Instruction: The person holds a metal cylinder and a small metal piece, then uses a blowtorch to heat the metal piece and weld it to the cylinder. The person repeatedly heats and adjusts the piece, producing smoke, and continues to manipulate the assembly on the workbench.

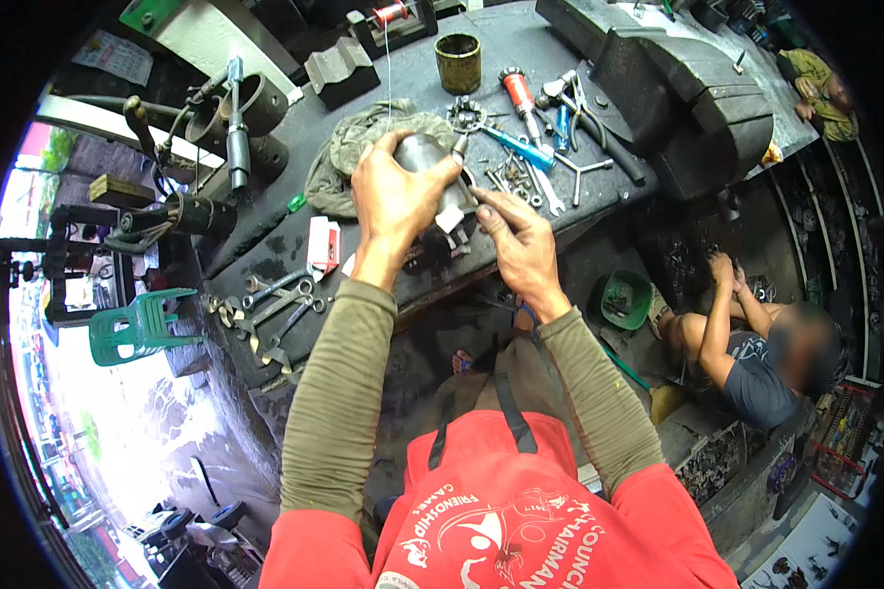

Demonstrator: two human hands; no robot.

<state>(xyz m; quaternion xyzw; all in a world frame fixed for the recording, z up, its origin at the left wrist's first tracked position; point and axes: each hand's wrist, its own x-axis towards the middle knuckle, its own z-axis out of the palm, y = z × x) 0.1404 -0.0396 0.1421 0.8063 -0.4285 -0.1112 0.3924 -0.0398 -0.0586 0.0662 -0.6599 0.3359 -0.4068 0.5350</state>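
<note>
Our left hand [395, 193] grips a grey metal cylinder [420, 153] above the surface [414, 86], near twelve o'clock from us. Our right hand [524, 243] curls at its four o'clock side, though we cannot tell whether it pinches anything; a crumpled cloth [342, 149] lies toward nine o'clock.

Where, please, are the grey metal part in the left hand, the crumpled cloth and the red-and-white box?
Grey metal part [420, 153]: head view, on its curved side.
Crumpled cloth [335, 162]: head view, on its left portion.
Red-and-white box [323, 245]: head view, near its middle.
</note>
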